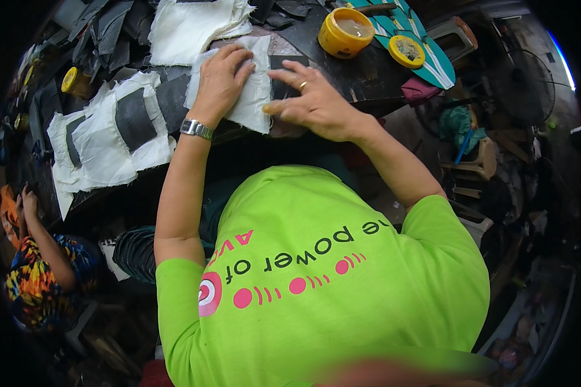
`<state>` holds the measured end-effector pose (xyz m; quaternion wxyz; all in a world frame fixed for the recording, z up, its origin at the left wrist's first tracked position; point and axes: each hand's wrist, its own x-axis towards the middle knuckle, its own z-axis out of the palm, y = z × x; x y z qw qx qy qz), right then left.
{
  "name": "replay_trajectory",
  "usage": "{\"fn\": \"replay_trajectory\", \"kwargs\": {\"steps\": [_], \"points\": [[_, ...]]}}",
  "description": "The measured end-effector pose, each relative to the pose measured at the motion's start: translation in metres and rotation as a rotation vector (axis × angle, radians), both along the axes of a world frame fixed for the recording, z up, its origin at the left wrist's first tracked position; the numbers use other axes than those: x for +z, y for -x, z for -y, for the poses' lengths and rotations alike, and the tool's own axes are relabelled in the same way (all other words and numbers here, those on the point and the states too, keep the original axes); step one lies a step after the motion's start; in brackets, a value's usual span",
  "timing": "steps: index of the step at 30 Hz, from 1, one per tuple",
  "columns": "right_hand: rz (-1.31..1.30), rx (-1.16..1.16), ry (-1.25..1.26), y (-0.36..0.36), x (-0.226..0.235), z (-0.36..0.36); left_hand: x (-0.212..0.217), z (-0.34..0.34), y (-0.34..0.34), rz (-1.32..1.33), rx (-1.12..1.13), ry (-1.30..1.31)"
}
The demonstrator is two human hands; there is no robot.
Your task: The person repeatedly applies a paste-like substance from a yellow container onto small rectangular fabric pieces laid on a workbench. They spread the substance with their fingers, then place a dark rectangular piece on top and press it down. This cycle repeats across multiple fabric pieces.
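A white fabric piece point(258, 90) with frayed edges lies on the dark worktable in front of me. My left hand point(221, 80) lies on its left part, fingers together and slightly bent, pressing down from above. Over its right edge is my right hand point(319, 100), fingers spread, a yellowish smear on one fingertip by the cloth. A flat black piece point(289, 62) shows just beyond the right fingers. To the left, more white cloth point(103, 145) lies in an overlapping row with black rectangular pieces point(135, 119) along the table edge.
At the back right stand an open yellow tub point(339, 42) of pale paste and a smeared yellow lid point(407, 51) on a teal board point(440, 68). Stacked white cloth point(197, 29) and black scraps point(110, 32) lie behind. A person's hand point(29, 205) shows at far left.
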<state>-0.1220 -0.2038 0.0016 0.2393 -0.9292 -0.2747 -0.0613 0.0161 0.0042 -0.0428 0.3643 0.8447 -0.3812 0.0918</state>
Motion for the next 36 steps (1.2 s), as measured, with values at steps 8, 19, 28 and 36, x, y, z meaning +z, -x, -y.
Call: {"fn": "replay_trajectory", "kwargs": {"steps": [8, 19, 28, 36], "points": [[0.133, -0.041, 0.287, 0.015, -0.029, -0.022, -0.013, 0.001, -0.006, 0.107, 0.036, -0.027], [0.225, -0.301, 0.203, -0.030, -0.011, 0.028, -0.006, 0.000, 0.001, 0.118, 0.054, -0.092], [0.214, -0.242, 0.594, -0.047, -0.032, 0.031, -0.008, -0.010, 0.002, 0.099, 0.088, -0.121], [0.134, 0.043, 0.482, -0.011, -0.017, 0.023, -0.011, -0.010, 0.000, 0.086, 0.091, -0.132]]}}
